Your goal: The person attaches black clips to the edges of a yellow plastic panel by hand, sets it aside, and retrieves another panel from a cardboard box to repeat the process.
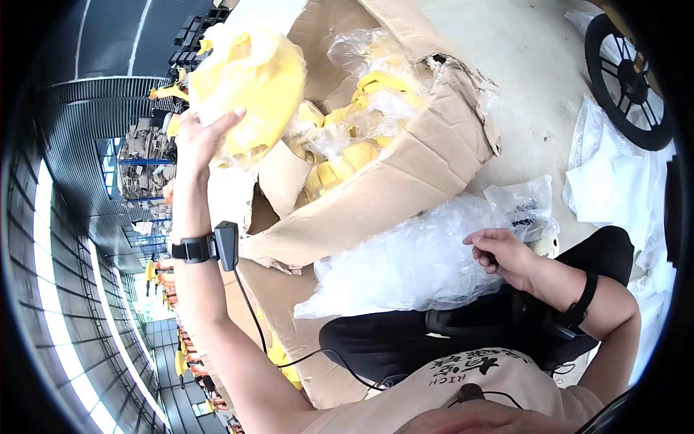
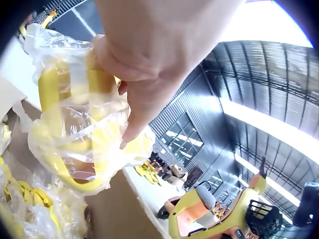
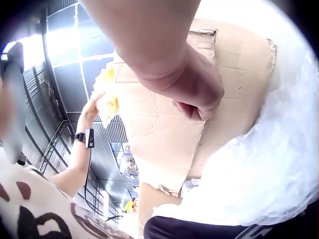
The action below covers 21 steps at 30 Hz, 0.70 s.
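Observation:
At the upper left of the head view, my raised left hand point(image 1: 201, 141) grips a yellow part point(image 1: 253, 90) wrapped in clear plastic. The left wrist view shows the wrapped part point(image 2: 82, 144), with a frame-like shape, hanging from my left hand point(image 2: 144, 74). My right hand point(image 1: 502, 257) is held over a large clear plastic bag point(image 1: 405, 264), its fingers loosely curled around nothing visible; whether it touches the bag I cannot tell. In the right wrist view my right hand point(image 3: 192, 92) appears in front of cardboard.
An opened, torn cardboard box point(image 1: 376, 192) holds several yellow parts point(image 1: 347, 159) in clear plastic. A black spoked wheel point(image 1: 629, 83) stands at the upper right, near white wrapping point(image 1: 614, 188) on the floor. Yellow-orange scooters point(image 2: 194, 214) are in the background.

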Motion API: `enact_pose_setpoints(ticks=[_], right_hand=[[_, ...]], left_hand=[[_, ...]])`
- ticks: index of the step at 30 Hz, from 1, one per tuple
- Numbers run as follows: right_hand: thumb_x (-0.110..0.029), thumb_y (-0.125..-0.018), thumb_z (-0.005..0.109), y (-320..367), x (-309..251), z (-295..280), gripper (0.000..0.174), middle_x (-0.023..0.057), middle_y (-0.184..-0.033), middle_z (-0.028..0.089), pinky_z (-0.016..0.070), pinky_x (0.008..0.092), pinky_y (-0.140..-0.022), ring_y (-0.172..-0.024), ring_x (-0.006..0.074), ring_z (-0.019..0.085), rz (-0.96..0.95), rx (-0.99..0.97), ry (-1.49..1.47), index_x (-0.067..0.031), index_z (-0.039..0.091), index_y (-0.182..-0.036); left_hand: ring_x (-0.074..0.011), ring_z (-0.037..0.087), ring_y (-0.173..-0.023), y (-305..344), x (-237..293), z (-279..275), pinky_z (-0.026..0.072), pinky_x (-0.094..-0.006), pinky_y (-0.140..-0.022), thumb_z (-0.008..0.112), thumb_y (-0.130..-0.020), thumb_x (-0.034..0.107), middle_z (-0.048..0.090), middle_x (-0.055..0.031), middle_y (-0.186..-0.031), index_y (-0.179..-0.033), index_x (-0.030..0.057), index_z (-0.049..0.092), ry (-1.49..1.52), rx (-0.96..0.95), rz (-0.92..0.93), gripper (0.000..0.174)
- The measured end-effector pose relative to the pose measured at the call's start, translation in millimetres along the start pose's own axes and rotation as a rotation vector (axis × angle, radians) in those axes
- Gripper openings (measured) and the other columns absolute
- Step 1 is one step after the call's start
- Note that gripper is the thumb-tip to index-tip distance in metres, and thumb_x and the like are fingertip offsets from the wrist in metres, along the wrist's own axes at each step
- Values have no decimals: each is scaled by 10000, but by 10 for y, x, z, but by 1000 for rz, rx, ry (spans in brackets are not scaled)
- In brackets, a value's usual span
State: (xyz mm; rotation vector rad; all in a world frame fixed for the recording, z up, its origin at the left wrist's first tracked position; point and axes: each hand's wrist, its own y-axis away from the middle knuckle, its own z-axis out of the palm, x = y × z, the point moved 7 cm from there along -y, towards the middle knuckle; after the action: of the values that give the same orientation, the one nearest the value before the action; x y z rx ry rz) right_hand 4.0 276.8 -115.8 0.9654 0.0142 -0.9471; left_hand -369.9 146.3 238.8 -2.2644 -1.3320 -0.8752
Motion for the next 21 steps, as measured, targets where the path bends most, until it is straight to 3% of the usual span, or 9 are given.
enact_pose_setpoints(ticks=[5,7,9,11,12,15,19,21], right_hand=[[-107,-1001,486,70,-78,-49,211,16,-861,552,394,230,-541,-661,79,465,-172,35,-26,-23,616,-1144],[-110,-1000,488,116,-244,-146,216,11,-864,553,389,225,-539,-670,74,465,-308,116,-37,-28,619,-1151],[-111,-994,494,308,-477,-173,216,4,-858,557,385,220,-543,-669,68,462,-469,191,-66,-30,622,-1148],[-104,-985,498,470,-681,-245,217,0,-854,566,381,217,-550,-667,63,461,-630,263,-101,-24,623,-1144],[-99,-980,498,539,-761,-292,219,-1,-854,572,379,216,-552,-667,60,462,-703,302,-114,-19,624,-1141],[-81,-968,499,584,-838,-512,225,6,-872,588,379,221,-554,-669,60,468,-782,393,-140,-7,627,-1138],[-73,-958,515,548,-892,-826,219,8,-897,606,396,219,-575,-678,61,475,-884,568,-178,-17,643,-1127],[-74,-957,521,536,-836,-883,216,8,-901,609,402,218,-584,-683,62,477,-915,621,-185,-22,649,-1124]], left_hand=[[-227,614,-1029,1327,1072,-538,469,-323,-924,859,-747,215,477,-114,-1167,-1172,-85,610,-543,376,365,577],[-228,591,-1081,1790,1287,-500,441,-326,-954,855,-750,251,495,-98,-1191,-1186,-69,615,-436,370,412,590],[-214,613,-1085,2252,1441,-280,439,-308,-985,830,-767,163,613,-161,-1182,-1336,-48,457,-340,334,347,712],[-217,617,-1076,2558,1393,-154,441,-312,-990,816,-769,149,615,-165,-1191,-1347,-56,451,-339,203,348,713],[-242,622,-1080,2804,1235,-176,444,-342,-1005,790,-794,160,624,-176,-1194,-1360,-69,437,-359,308,324,705],[-309,496,-1210,3156,1040,237,380,-407,-1029,880,-602,185,506,-193,-1327,-1151,-21,605,-266,-58,538,648],[-306,516,-1097,3296,665,1258,374,-411,-936,899,-574,261,550,-154,-1141,-806,49,711,-367,-503,292,366],[-303,519,-1115,3414,230,1640,375,-407,-919,902,-582,295,559,-142,-1169,-868,65,739,-470,-566,316,402]])
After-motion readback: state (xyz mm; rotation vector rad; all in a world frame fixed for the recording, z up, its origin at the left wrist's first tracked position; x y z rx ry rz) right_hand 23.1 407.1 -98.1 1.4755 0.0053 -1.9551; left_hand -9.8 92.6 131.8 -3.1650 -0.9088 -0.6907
